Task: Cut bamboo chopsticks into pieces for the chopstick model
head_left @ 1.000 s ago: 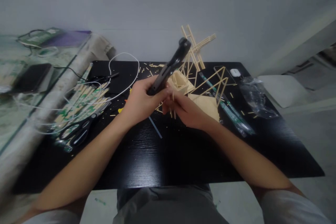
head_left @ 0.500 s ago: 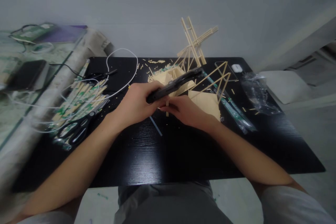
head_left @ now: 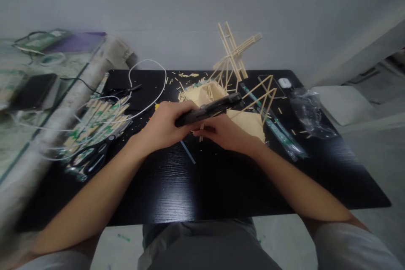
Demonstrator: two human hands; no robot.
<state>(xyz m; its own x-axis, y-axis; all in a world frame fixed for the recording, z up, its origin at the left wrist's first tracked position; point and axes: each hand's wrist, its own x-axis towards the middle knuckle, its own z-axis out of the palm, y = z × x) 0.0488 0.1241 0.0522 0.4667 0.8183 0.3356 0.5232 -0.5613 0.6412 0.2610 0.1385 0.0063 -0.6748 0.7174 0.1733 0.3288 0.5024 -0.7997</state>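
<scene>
My left hand (head_left: 163,124) is wrapped round a long black glue gun (head_left: 210,109), its front end pointing right. Close beside it, my right hand (head_left: 226,133) pinches a small wooden stick piece (head_left: 201,127), mostly hidden by the fingers. The two hands almost touch. Just beyond them stands a pale wooden model (head_left: 198,95) with box-like walls, partly covered by the glue gun. Behind my right hand lies a flat wooden panel (head_left: 249,122) with triangular stick frames (head_left: 268,93) rising from it. A translucent bluish stick (head_left: 188,152) rests on the table below my left hand.
On the black table (head_left: 221,185), bundled wooden sticks (head_left: 98,114), scissors (head_left: 95,152) and a white cable (head_left: 165,76) lie left. A windmill-like stick cross (head_left: 234,50) rises at the back. Packaged strips (head_left: 281,135), crumpled plastic (head_left: 311,114) and a white case (head_left: 284,82) are right.
The front end of the glue gun has dipped and come slightly nearer to me, showing more of the model behind it. My right hand has hardly moved and keeps its pinch.
</scene>
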